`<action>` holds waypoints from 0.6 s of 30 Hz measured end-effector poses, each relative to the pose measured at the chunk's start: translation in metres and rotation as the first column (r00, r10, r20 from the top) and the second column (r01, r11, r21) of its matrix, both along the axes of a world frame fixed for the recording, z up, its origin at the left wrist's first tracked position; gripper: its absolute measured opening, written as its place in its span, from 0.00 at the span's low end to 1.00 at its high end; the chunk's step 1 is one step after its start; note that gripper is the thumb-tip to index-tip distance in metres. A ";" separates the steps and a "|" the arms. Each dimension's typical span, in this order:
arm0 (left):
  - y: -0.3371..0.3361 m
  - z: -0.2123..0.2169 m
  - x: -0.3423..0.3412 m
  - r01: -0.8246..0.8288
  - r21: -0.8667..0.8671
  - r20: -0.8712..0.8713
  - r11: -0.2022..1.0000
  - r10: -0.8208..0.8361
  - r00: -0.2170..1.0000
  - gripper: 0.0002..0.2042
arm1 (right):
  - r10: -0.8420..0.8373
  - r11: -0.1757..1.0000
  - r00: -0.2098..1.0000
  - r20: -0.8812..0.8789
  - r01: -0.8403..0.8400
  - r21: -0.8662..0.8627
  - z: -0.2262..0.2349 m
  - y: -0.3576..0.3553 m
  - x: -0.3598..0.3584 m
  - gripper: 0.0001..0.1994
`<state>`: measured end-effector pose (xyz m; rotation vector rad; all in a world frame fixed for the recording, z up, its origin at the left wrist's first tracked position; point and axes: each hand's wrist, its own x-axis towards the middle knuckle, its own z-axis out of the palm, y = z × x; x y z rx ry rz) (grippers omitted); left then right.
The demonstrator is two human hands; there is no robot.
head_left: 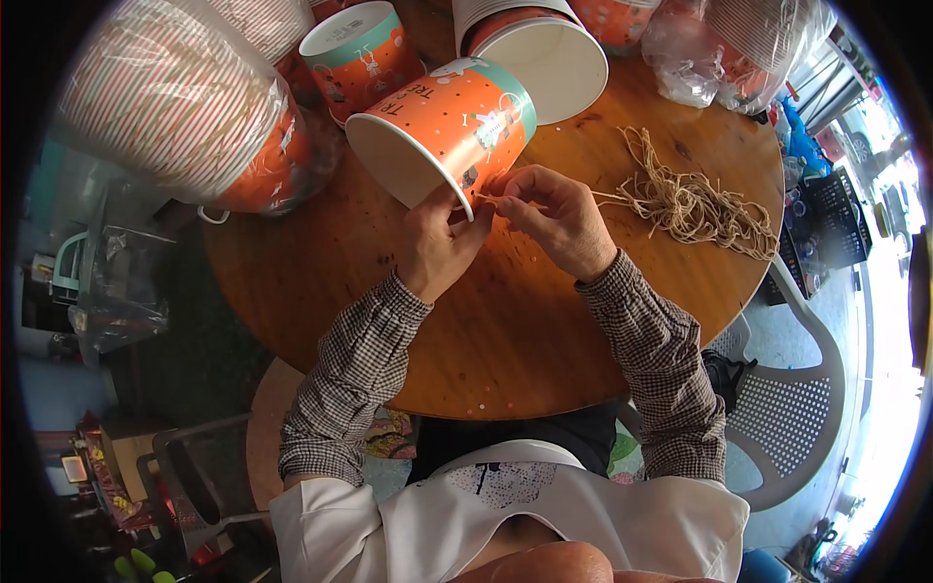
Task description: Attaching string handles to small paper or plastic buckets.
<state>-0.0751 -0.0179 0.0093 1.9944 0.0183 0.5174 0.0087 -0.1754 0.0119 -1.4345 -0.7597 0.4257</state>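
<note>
An orange paper bucket (457, 121) with a teal band at its base lies tilted on its side, its white-rimmed mouth facing left and toward me. Fingers of my left hand (435, 243) are closed on the near part of that rim, some reaching inside the mouth. Beside the rim, my right hand (556, 216) pinches a thin tan cord against the bucket's outer wall. The cord runs right from this hand to a loose tangled bundle of cord (705, 209) on the table. The exact spot where cord meets bucket is partly hidden by my fingers.
Plastic-wrapped stacks of striped buckets (170, 107) crowd the left edge of the round wooden table (505, 360). Behind are an upturned bucket (355, 63) and a stack lying sideways (549, 73). A bagged stack (724, 49) stands far right; a grey chair (792, 418) is beside the table.
</note>
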 end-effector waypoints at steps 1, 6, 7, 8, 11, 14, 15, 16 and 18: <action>-0.001 0.001 0.000 -0.005 0.008 -0.014 1.000 0.005 1.000 0.15 | -0.003 1.000 1.000 -0.019 0.003 -0.012 0.000 0.000 0.000 0.08; 0.000 -0.001 -0.001 0.018 0.010 0.054 1.000 -0.018 0.998 0.13 | -0.010 0.999 1.000 0.024 0.011 -0.036 0.003 0.000 -0.002 0.09; 0.000 -0.002 0.000 0.011 0.030 0.099 1.000 -0.014 0.995 0.11 | -0.013 0.999 0.999 0.040 0.014 -0.041 0.003 0.000 -0.002 0.09; -0.001 -0.003 0.001 0.010 0.030 0.099 1.000 -0.013 0.995 0.11 | -0.012 0.999 0.999 0.039 0.014 -0.041 0.003 0.000 -0.002 0.09; -0.002 -0.004 0.002 -0.034 0.043 0.145 0.999 0.027 0.989 0.12 | -0.013 0.999 0.999 0.041 0.015 -0.045 0.002 0.000 -0.002 0.09; 0.000 0.001 0.000 0.011 0.100 0.024 0.995 -0.013 1.000 0.15 | -0.027 0.998 0.998 0.062 0.030 -0.046 0.003 -0.001 -0.001 0.09; -0.001 0.002 -0.001 0.024 0.101 -0.016 0.995 -0.023 1.000 0.16 | -0.032 0.998 0.998 0.053 0.035 -0.056 0.005 -0.001 -0.002 0.09; -0.001 0.002 -0.001 0.038 0.102 -0.055 0.994 -0.033 0.998 0.17 | -0.037 0.997 0.998 0.043 0.040 -0.065 0.006 -0.001 -0.002 0.09; -0.001 0.000 -0.001 0.060 0.117 0.013 0.991 -0.062 0.998 0.17 | -0.037 0.997 0.998 0.060 0.040 -0.063 0.006 -0.001 -0.001 0.09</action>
